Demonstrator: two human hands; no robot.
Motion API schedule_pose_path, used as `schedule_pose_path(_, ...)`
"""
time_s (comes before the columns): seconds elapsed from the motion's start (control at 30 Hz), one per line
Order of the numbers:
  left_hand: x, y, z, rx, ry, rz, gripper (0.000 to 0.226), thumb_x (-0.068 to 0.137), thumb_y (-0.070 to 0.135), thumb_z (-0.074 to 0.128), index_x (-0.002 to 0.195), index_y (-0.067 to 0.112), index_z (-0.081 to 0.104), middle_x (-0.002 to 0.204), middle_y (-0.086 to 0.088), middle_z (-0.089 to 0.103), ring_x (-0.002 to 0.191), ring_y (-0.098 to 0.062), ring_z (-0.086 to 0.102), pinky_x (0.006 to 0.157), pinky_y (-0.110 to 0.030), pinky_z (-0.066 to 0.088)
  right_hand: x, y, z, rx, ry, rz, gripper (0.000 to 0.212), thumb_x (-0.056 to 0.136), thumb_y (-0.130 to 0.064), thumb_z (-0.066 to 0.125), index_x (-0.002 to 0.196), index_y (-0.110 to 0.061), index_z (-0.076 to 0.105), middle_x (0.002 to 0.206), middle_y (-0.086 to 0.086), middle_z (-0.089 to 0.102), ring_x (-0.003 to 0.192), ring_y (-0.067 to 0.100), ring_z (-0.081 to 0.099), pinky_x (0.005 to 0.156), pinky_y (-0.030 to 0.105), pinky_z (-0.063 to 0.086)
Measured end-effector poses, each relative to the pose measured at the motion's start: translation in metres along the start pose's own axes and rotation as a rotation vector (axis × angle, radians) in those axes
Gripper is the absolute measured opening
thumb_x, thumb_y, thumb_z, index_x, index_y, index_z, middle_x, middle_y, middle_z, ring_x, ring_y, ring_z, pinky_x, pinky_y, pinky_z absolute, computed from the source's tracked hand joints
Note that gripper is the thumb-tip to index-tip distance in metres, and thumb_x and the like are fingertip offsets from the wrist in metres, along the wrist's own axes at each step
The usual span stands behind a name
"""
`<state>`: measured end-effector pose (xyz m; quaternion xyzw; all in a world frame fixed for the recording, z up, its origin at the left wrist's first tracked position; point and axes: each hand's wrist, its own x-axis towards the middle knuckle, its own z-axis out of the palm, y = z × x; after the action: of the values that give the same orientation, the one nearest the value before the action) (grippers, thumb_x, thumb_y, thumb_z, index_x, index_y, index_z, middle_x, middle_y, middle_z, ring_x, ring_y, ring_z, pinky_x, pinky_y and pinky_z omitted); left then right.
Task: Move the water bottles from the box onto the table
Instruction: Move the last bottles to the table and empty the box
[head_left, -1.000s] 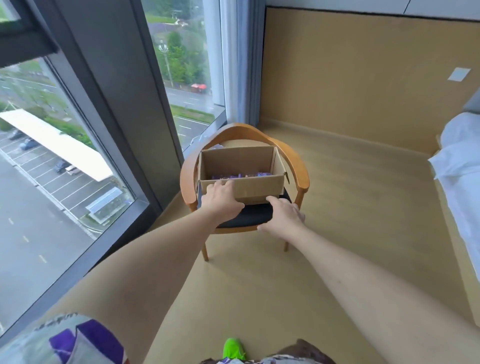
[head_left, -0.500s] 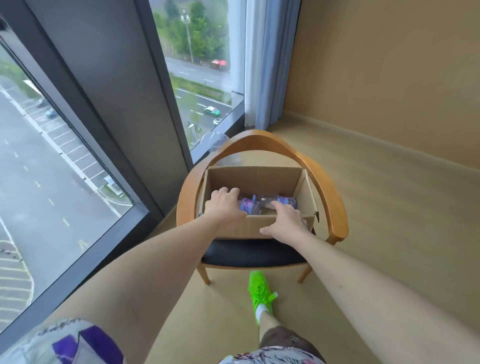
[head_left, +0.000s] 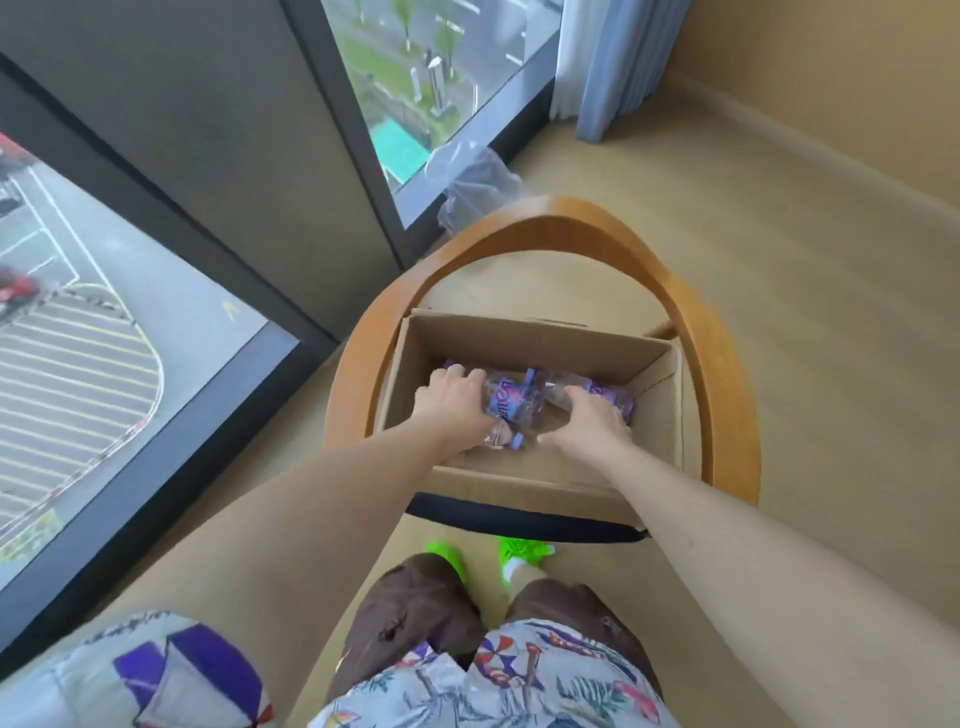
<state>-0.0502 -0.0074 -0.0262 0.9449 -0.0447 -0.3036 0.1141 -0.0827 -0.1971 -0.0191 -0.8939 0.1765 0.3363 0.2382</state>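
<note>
Frame centre: both hands, on the box rim a moment ago, now inside; left hand (head_left: 453, 399) and right hand (head_left: 587, 422) each curl round water bottles (head_left: 511, 402) in box (head_left: 524, 340). Lift-out imminent.

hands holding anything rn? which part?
Both hands are on water bottles lying in the box: left hand over one's body, right hand over another's. Whether the fingers have closed cannot be told.

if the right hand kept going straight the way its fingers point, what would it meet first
The right hand points away from the person, already over the water bottles. Past them, the next thing is probably the far wall of the cardboard box, though depth is hard to judge.
</note>
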Motion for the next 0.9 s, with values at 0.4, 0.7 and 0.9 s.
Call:
schedule_pose_path(0.4, 0.084, -0.059, 0.071, 0.274, -0.161, 0.157, 0.059, 0.083, 0.024, 0.067, 0.139, 0.018, 0.048, 0.142, -0.01, 0.045, 0.133, -0.033, 0.038, 0.108, -0.049, 0.038, 0.108, -0.023, 0.08, -0.12, -0.086, -0.021, 0.075, 0.077, -0.031, 0.077, 0.143, -0.02, 0.043, 0.137, 0.013, 0.05, 0.127, 0.036, 0.046, 0.105, 0.043, 0.042)
schedule_pose_path(0.7, 0.115, -0.076, 0.111, 0.309, -0.173, 0.217, 0.069, 0.077, 0.011, 0.061, 0.143, 0.009, 0.04, 0.14, -0.012, 0.048, 0.128, -0.035, 0.044, 0.121, -0.052, 0.02, 0.16, -0.049, 0.114, -0.215, -0.057, -0.177, 0.075, 0.079, -0.02, 0.066, 0.148, -0.018, 0.037, 0.137, 0.012, 0.05, 0.125, 0.036, 0.049, 0.107, 0.042, 0.04)
schedule_pose_path(0.9, 0.13, -0.08, 0.121, 0.277, -0.112, 0.256, 0.056, 0.071, 0.005, 0.068, 0.123, 0.009, 0.047, 0.12, -0.013, 0.05, 0.107, -0.037, 0.054, 0.112, -0.054, 0.033, 0.192, -0.066, 0.134, -0.34, -0.056, -0.112, 0.066, 0.076, -0.027, 0.07, 0.133, -0.017, 0.039, 0.131, 0.014, 0.055, 0.123, 0.033, 0.051, 0.103, 0.046, 0.035)
